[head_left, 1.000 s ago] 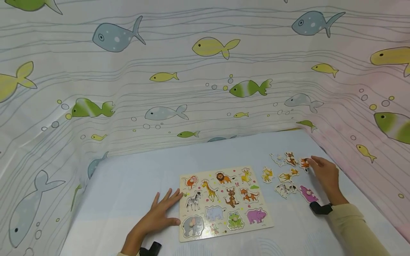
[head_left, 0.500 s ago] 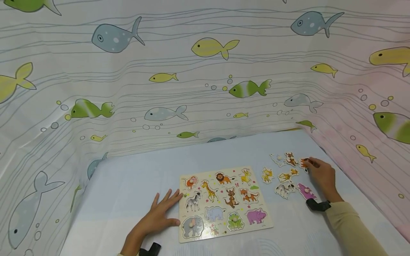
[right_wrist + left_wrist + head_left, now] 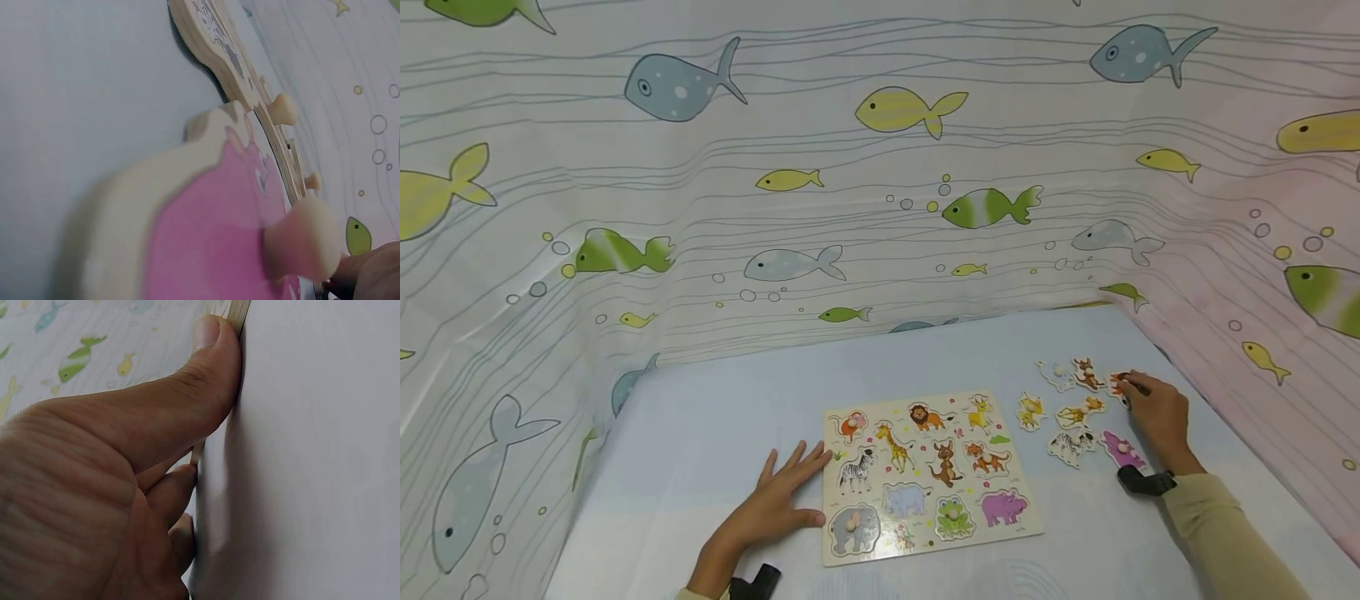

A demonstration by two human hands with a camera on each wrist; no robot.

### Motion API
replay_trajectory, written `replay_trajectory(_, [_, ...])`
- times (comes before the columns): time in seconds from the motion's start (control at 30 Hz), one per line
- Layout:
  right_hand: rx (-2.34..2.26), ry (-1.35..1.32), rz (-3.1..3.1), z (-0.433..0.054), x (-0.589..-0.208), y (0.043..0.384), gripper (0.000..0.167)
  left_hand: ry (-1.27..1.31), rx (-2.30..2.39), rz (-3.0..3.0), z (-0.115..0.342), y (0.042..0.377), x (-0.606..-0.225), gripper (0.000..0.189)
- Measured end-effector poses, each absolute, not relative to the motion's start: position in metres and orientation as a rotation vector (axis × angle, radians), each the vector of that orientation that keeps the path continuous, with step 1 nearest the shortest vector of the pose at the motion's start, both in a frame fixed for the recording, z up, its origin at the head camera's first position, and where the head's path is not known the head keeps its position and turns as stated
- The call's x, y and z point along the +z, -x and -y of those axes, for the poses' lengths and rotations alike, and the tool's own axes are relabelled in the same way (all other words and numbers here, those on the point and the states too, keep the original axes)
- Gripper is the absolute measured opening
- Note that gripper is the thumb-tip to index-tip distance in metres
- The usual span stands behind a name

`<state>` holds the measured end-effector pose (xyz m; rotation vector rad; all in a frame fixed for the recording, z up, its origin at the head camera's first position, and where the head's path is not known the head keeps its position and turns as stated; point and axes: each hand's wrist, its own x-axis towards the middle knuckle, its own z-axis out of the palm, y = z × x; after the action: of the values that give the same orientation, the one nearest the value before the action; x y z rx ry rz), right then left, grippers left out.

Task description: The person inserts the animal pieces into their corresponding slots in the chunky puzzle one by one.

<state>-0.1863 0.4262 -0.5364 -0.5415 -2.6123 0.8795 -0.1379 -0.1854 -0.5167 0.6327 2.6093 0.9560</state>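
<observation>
Compared with one second ago, the right hand [image 3: 1159, 421] is sitting slightly more toward nine o'clock, and the pink hippo piece [image 3: 1123, 450] is lying a little more toward eleven o'clock. The right thumb and forefinger are pinching the orange animal piece [image 3: 1117, 382] and covering part of it; whether it is touching the table [image 3: 700, 467], I cannot tell. From this piece, the kangaroo piece [image 3: 1087, 375] is lying near at nine o'clock, with a pale piece [image 3: 1057, 377] just beyond. At eight o'clock the giraffe piece [image 3: 1080, 412] is lying, at seven the zebra piece [image 3: 1072, 447], and at six the hippo piece. Well apart, toward eight o'clock, the animal board [image 3: 917, 475] is lying flat. It is holding the grey elephant piece [image 3: 857, 533] at its eight o'clock and the frog piece [image 3: 954, 523] at its five. Spread straight, the fingers of the left hand [image 3: 775, 506] are touching its nine o'clock edge. At twelve o'clock, fish-printed cloth [image 3: 805, 133] is hanging behind the table.
</observation>
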Motion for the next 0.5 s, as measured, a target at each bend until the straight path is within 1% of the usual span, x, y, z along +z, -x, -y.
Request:
replay_trajectory(0.27, [0.853, 0.455, 2.605, -0.423, -0.529, 0.184, 0.036, -0.662, 0.986, -2.600, 0.186, 0.137, -0.516, 0.097])
replay_trajectory(0.5, [0.836, 0.176, 2.624, -0.408, -0.510, 0.182, 0.029, -0.654, 0.979, -2.603, 0.186, 0.137, -0.515, 0.097])
